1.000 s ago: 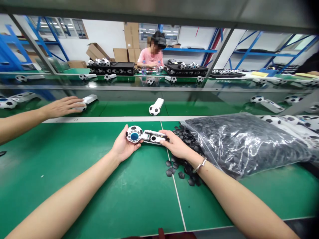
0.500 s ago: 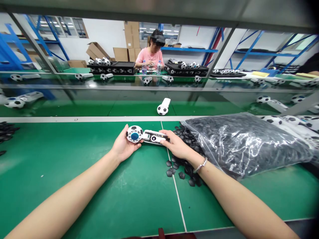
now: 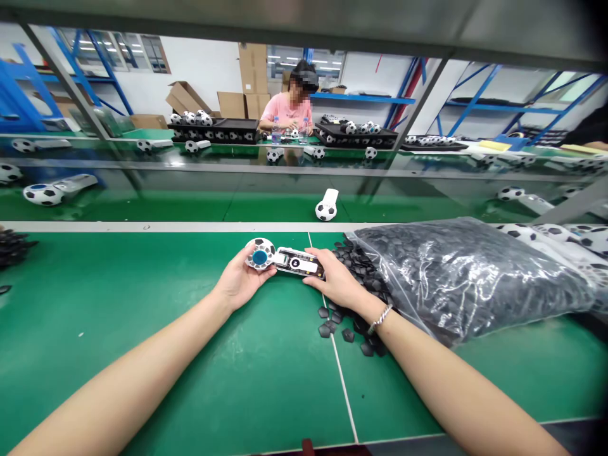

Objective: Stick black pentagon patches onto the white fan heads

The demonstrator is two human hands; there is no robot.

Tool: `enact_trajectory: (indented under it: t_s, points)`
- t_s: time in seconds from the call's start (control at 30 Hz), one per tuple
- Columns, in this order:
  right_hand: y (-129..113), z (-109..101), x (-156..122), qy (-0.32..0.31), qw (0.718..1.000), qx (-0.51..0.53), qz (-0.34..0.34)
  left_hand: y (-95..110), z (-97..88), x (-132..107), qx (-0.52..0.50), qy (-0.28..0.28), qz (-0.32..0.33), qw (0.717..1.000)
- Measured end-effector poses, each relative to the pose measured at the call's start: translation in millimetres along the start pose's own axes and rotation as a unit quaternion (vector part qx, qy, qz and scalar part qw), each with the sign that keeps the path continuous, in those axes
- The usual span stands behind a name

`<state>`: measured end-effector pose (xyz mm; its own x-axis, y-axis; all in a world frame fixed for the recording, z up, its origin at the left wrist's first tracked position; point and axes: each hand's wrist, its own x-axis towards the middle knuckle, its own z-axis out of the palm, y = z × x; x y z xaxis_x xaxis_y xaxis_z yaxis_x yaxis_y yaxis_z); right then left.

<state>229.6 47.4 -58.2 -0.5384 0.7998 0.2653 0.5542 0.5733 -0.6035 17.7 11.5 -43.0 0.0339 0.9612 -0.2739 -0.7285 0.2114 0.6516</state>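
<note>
Holding the ball-ended device (image 3: pixel 282 260) over the table (image 3: pixel 266 380), ball end (image 3: pixel 259 256) in left grip (image 3: pixel 241 284), handle (image 3: pixel 299 264) in right grip (image 3: pixel 339 278), having just shifted the right thumb (image 3: pixel 314 283) off the white strip (image 3: pixel 308 266), baring more of it.

The person's bare left arm (image 3: pixel 156 361) and right arm (image 3: pixel 441 361) reach forward, slanting inward. The left hand (image 3: pixel 240 282) curls, palm partly up. The right hand (image 3: pixel 337 282) bends too, its back showing.

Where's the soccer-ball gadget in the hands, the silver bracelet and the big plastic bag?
Soccer-ball gadget (image 3: pixel 295 263): head view, round black spot on handle.
Silver bracelet (image 3: pixel 380 319): head view, mid-chain.
Plastic bag (image 3: pixel 468 275): head view, middle.
</note>
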Motion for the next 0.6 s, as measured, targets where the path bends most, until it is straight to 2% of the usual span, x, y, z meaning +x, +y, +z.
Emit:
enact_trajectory:
  t_s: [0.2, 0.4, 0.5, 0.6]
  points:
    - [0.8, -0.8, 0.5, 0.004, 1.000, -0.023, -0.007, -0.8, -2.7, 2.9, -0.008, -0.007, -0.001, 1.000]
    - [-6.1, -3.8, -3.1, 0.016, 0.997, -0.079, 0.023, -2.0, -1.6, 1.7, 0.000, -0.032, -0.012, 0.999]
    - [-12.2, -5.1, 3.0, 0.031, 0.996, -0.034, 0.077, -4.8, -2.4, 1.1, 0.006, -0.034, -0.006, 0.999]
    - [-15.0, -6.1, 25.8, 0.031, 0.986, 0.022, 0.163, -7.1, -3.6, 1.8, 0.016, -0.029, -0.007, 0.999]
